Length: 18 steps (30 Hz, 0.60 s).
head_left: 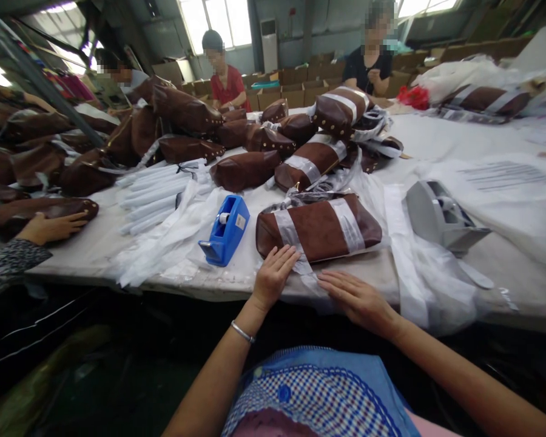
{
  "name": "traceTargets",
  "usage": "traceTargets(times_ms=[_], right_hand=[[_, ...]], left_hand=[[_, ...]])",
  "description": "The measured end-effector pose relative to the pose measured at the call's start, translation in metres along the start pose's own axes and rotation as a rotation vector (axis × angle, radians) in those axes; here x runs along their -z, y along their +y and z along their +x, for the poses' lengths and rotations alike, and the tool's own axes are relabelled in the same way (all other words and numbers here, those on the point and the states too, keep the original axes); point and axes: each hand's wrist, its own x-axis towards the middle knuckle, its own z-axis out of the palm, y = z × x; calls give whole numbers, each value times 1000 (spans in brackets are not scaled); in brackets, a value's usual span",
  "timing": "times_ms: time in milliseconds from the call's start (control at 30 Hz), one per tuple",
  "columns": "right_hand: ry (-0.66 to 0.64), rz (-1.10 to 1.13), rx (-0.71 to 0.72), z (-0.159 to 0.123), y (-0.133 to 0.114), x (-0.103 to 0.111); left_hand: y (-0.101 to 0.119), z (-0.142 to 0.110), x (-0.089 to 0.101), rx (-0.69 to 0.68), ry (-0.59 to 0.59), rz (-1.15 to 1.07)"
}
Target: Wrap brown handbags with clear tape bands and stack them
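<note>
A brown handbag lies on its side at the table's front edge, with two pale translucent wrapping bands around it. My left hand rests with fingers stretched out on the lower end of the left band, at the bag's front edge. Just to the right, my right hand lies flat with its fingers extended, near the loose end of that band. The right hand's fingertips are close to the strip; whether they press it cannot be made out. The bag's straps lie bundled behind it in clear wrap.
A blue tape dispenser stands left of the bag, a grey tape dispenser right. White padded rolls and thin white sheets lie further left. Brown bags are piled behind. A co-worker's hand touches a bag at far left.
</note>
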Motion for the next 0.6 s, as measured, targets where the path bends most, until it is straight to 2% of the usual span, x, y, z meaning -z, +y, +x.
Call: traceTargets(times_ms=[67,133,267,400,600], right_hand=[[-122,-35,-25,-19,-6,-5],[-162,-49,-36,-28,-8,-13],[-21,-8,8,-18,-5,-32],[128,30,81,1,-11,-42],[155,59,114,4,-31,-50]], left_hand=[[0,-1,0,5,-7,-5],[0,-1,0,3,0,-8],[0,0,0,-4,14,-11],[0,0,1,-6,3,-8],[-1,1,2,-5,22,-14]])
